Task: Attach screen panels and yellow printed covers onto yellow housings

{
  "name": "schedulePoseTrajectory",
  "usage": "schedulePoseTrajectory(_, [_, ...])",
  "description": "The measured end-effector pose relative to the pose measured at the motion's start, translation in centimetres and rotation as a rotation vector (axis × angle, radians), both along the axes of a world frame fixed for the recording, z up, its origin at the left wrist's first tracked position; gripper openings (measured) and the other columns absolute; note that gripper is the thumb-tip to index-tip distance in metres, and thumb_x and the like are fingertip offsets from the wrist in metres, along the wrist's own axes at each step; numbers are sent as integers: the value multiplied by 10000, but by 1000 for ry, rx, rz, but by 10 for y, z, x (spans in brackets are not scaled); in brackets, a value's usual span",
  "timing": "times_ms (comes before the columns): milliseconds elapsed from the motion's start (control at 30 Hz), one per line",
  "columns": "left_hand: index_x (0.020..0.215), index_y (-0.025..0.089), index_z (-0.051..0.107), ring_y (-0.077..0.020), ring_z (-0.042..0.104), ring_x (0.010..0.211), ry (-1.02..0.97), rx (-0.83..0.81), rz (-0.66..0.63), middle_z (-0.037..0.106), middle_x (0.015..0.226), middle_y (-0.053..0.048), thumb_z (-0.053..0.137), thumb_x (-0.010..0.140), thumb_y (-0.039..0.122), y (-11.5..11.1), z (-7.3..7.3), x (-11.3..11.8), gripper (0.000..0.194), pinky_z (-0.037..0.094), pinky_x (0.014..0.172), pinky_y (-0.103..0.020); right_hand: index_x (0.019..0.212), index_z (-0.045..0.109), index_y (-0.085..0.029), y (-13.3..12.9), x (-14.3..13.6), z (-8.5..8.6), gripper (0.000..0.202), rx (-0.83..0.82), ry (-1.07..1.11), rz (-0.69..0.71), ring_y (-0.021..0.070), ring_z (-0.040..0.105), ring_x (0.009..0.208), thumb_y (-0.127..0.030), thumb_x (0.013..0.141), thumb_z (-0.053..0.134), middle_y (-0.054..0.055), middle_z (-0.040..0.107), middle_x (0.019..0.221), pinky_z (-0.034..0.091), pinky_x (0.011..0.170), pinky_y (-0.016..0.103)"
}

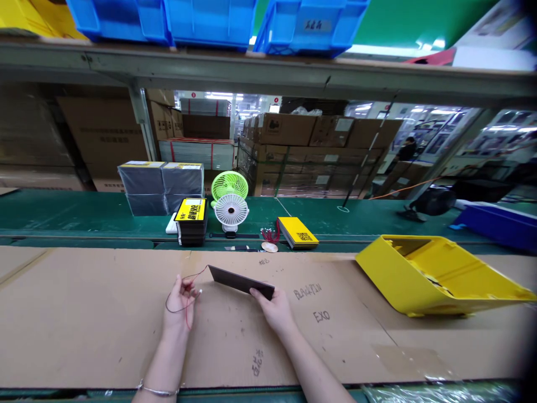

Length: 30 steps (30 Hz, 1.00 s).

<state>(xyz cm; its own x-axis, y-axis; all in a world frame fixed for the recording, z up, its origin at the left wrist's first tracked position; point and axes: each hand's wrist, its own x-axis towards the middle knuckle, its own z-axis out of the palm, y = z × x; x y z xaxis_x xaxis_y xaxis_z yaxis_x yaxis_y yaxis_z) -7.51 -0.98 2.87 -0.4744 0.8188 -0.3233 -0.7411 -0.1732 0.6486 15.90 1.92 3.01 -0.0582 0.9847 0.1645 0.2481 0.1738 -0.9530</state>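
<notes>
My right hand (274, 305) grips the right end of a thin dark flat panel (239, 281), thumb on its upper face. The panel is tilted, held above the brown cardboard sheet (104, 313). From its left end runs a thin dark and red wire (170, 305) to my left hand (182, 299). The fingers of my left hand are pinched together on the wire, and a small white tip (200, 291) shows beside them. A loop of the wire hangs around this hand. A bracelet (158, 390) sits on the left wrist.
A yellow bin (403, 280) with items inside stands at right. Behind the cardboard are a stack of yellow-topped dark panels (192, 221), a white fan (231, 211), a green fan (229, 184), red wires (272, 232) and a yellow box (297, 232). Blue bins (210, 22) line the shelf overhead.
</notes>
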Motion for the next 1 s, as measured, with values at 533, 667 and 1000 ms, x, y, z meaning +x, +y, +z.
schedulePoseTrajectory(533, [975,85,615,-99,629,626,69,-221,-360,666,937,-129,505,729,-10,2,-10,2,286,513,528,-207,866,694,-151,0,-1,0,282,-14,39,-13,270,639,866,-386,714,658,89,714,881,474,807,359])
schedulePoseTrajectory(667, [923,73,644,-122,643,615,140,-227,-448,680,878,-136,577,655,-60,-2,-8,9,306,520,522,-217,869,696,-147,0,-1,-1,299,-11,41,-11,274,639,860,-400,713,657,92,715,873,479,802,365])
schedulePoseTrajectory(1000, [920,130,649,-94,608,581,387,-172,-457,660,897,-91,731,660,277,-6,1,17,310,479,451,-182,888,698,-152,0,-1,-1,324,-4,46,-2,281,643,877,-420,711,656,95,715,897,485,818,381])
